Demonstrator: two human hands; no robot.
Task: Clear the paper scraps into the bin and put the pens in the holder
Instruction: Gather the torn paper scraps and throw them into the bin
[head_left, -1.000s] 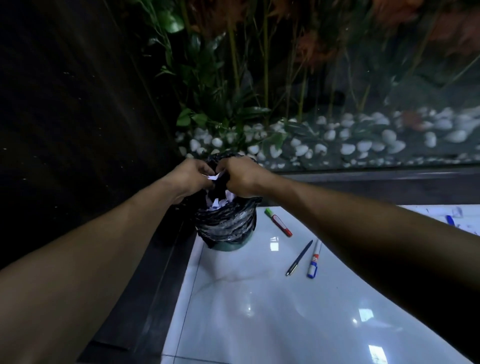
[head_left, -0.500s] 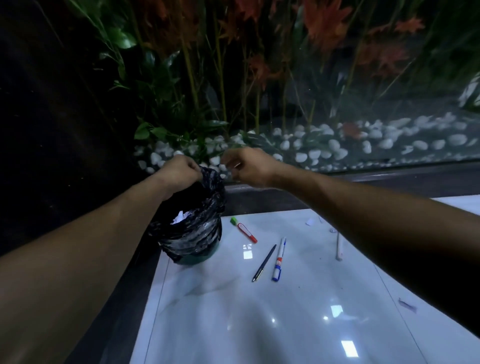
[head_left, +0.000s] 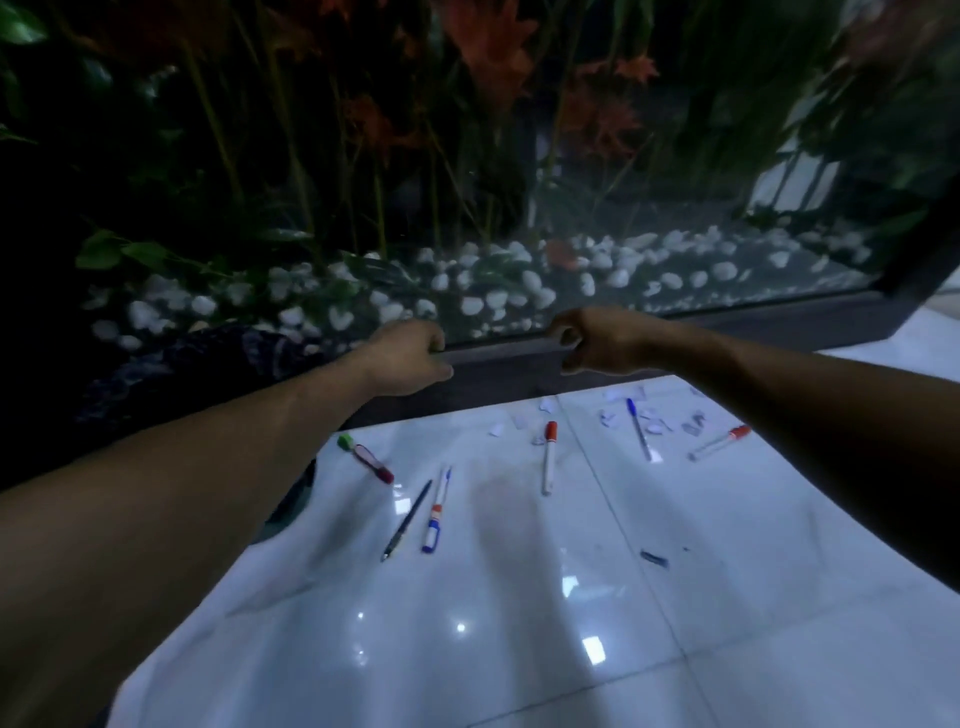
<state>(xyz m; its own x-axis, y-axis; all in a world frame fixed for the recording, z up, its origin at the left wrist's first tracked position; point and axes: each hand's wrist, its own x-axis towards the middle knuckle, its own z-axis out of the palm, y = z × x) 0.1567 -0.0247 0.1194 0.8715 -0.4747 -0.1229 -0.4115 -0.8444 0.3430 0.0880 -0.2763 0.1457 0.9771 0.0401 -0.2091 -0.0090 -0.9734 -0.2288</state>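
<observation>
The bin with its black bag (head_left: 171, 369) sits at the far left, mostly hidden behind my left forearm. My left hand (head_left: 410, 356) hovers right of it, fingers curled, nothing visible in it. My right hand (head_left: 597, 340) hangs above the far floor edge, fingers loosely curled and empty. On the white tiles lie a green-capped red marker (head_left: 366, 457), a dark pen (head_left: 408, 519), a blue marker (head_left: 435, 512), a red-capped marker (head_left: 549, 457), a blue pen (head_left: 639, 428) and another red-capped marker (head_left: 719, 442). Paper scraps (head_left: 613, 415) lie scattered around the far pens. No pen holder is visible.
A glass wall (head_left: 519, 208) with plants and white pebbles (head_left: 467, 291) behind it runs along the far side, above a dark ledge (head_left: 498, 364). A small dark scrap (head_left: 653, 558) lies on the glossy tiled floor (head_left: 467, 623).
Both hands have left the bin's mouth and moved right. The view has swung right, so the bin slid to the left edge and more pens and scraps came into sight.
</observation>
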